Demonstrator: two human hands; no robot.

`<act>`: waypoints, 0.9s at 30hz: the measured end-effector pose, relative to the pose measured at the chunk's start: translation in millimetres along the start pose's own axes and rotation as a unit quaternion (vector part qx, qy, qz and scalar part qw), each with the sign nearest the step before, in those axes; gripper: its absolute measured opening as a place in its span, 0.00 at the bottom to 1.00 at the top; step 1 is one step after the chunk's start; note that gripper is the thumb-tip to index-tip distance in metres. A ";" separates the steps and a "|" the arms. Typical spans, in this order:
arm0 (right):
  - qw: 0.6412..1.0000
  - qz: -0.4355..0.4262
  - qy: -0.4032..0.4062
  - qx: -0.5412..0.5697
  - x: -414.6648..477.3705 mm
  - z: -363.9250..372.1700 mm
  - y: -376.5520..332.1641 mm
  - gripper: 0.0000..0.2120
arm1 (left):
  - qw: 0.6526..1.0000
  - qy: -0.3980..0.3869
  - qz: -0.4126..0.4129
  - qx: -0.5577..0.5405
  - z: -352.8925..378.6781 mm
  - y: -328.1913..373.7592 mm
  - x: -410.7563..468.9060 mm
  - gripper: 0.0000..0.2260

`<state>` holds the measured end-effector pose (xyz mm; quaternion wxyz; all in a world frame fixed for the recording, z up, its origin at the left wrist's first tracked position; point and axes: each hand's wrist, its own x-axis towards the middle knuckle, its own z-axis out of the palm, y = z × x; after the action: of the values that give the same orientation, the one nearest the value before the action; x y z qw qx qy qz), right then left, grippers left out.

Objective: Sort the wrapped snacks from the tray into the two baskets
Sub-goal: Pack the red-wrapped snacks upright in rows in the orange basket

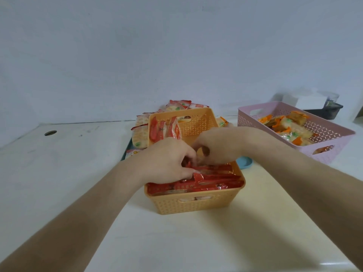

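An orange basket (pixel 196 203) stands in front of me, packed with red-wrapped snacks (pixel 208 183). Both hands are down inside it. My left hand (pixel 167 160) curls over the red packets and its fingers pinch the packets in the middle. My right hand (pixel 218 144) meets it from the right, fingers closed on the same packets. More red-wrapped snacks (pixel 163 130) stand upright at the basket's far left. Behind it, a teal tray (pixel 125 152) holds several loose snacks (pixel 178 106). A pink basket (pixel 324 152) at the right holds orange-wrapped snacks (pixel 288 126).
A pale blue round lid (pixel 244 161) lies on the table just right of the orange basket. A dark container (pixel 326 111) and white box sit behind the pink basket. A round hole (pixel 50 132) is in the tabletop at the far left. The wall is close behind.
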<state>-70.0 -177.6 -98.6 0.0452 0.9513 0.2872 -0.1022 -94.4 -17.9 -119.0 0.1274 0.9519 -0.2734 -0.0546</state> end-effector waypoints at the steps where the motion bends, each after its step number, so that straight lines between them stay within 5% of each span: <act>1: 0.999 0.010 0.023 -0.030 0.7 0.3 -2.6 0.10 | 1.000 -0.008 0.004 -0.006 -0.1 0.5 0.9 0.10; 4: 0.989 0.038 0.128 -0.055 -1.5 0.3 -0.5 0.09 | 1.000 -0.009 0.015 0.000 1.5 1.7 1.9 0.11; 9: 0.957 0.028 0.192 0.215 -16.4 2.6 12.3 0.17 | 0.997 0.072 0.019 0.011 9.0 -0.7 -3.7 0.13; 13: 0.959 0.007 0.222 0.175 -19.5 15.9 12.0 0.17 | 0.998 0.065 0.000 -0.006 10.5 2.7 -5.5 0.13; 21: 0.971 0.026 0.193 0.138 -22.2 21.3 15.7 0.04 | 0.990 -0.047 -0.014 -0.129 -10.4 -4.6 -9.8 0.14; 27: 0.991 0.022 0.112 0.072 -28.7 13.5 10.1 0.12 | 0.998 -0.027 -0.056 0.021 -16.6 -0.7 -16.4 0.18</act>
<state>-90.1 -203.4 -105.2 -0.0535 0.9636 0.2614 -0.0145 -105.0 -5.1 -102.7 0.0963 0.9663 -0.2243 -0.0819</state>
